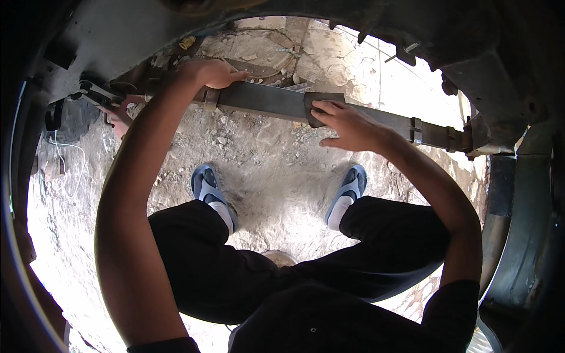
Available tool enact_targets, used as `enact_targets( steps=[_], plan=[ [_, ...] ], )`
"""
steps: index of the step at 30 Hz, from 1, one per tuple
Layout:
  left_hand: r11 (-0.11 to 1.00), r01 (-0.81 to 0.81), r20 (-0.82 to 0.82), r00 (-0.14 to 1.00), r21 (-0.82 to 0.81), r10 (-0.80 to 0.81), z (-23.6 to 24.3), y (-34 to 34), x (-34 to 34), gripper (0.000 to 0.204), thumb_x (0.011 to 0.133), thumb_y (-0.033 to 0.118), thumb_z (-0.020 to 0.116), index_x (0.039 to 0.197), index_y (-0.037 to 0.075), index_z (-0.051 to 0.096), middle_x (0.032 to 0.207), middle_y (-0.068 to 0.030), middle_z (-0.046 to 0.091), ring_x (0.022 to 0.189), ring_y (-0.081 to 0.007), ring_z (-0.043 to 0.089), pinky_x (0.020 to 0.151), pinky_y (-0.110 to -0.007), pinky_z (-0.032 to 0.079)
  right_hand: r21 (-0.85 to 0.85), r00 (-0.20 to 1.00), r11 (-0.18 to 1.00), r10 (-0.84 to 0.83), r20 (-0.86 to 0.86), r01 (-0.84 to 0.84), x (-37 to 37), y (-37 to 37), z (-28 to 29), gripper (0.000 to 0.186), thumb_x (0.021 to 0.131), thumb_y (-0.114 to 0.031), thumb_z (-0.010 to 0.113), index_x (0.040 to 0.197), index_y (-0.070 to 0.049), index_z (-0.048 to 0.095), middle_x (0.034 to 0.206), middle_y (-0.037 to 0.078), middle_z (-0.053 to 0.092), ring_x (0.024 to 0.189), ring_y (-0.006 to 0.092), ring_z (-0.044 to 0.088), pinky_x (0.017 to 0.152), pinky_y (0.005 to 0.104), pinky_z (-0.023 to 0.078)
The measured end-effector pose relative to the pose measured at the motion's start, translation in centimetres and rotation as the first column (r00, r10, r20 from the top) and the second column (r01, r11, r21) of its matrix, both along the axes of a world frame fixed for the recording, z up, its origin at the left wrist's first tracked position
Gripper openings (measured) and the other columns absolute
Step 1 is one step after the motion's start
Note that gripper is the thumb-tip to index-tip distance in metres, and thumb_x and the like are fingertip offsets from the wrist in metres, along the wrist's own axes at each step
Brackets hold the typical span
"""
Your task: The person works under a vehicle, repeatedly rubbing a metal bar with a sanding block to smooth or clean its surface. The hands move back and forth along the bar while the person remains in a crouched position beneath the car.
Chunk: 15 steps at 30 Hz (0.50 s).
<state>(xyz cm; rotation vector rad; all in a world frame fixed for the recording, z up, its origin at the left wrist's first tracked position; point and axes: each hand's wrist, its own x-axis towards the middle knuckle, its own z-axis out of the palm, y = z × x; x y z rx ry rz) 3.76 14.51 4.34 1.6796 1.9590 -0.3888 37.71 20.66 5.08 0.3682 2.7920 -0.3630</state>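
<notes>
One long dark metal bar (265, 100), running across above the knees, sloping down toward the right. One dark rectangular pad (323, 96) lies on it, around the bar's middle. Any lettering on bar or pad too small and dark to tell.

Two hands, both bare. Right hand (353, 126): pad sits directly under its fingertips, at the hand's left; fingers laid over the pad, thumb spread away from them below the bar's edge. Grip spread, not pinching. Left hand (209, 73): over the bar's left part, one digit pointing right along its top edge; bar is under and just right of the palm. Other fingers hidden, so cannot tell how closed that grip is. Pad well apart from it.

Three bands visible on the bar: one left band (210, 99) just below the left hand, two right bands (416, 130) beyond the right hand.

Also: two blue-grey sandals (207, 183), two white socks (221, 213), one reddish metal part (120, 117) at left, one yellow fitting (188, 42) upper left, one bolt (411, 47) upper right. Loose stones scattered over the ground (276, 176), too many to count.
</notes>
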Motion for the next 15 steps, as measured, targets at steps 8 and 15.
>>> enact_targets(
  steps=[8, 15],
  plan=[
    [0.999, -0.005, -0.055, 0.998, -0.032, 0.003, 1.0, 0.0, 1.4, 0.091, 0.091, 0.075, 0.024, 0.11, -0.001, 0.068, 0.12, -0.0238, 0.063, 0.116, -0.0375, 0.059, 0.099, -0.043, 0.043, 0.104, 0.999, 0.994, -0.027, -0.022, 0.029, 0.2, 0.4, -0.1, 0.063, 0.085, -0.033, 0.071, 0.137, -0.005, 0.05, 0.145, 0.015, 0.042, 0.132, 0.031, 0.043, 0.106, 0.0417, 0.042],
    [0.995, 0.001, -0.029, 1.0, 0.105, 0.002, -1.4, -0.2, 0.4, 0.089, 0.094, 0.071, 0.026, 0.09, -0.007, 0.071, 0.097, -0.0304, 0.066, 0.101, -0.0415, 0.064, 0.09, -0.044, 0.048, 0.097, 0.992, 0.987, -0.125, -0.009, 0.126, -0.1, 0.4, 1.0, 0.056, 0.085, -0.029, 0.073, 0.134, -0.011, 0.055, 0.143, 0.008, 0.045, 0.127, 0.0263, 0.049, 0.102, 0.0384, 0.047]
  ],
)
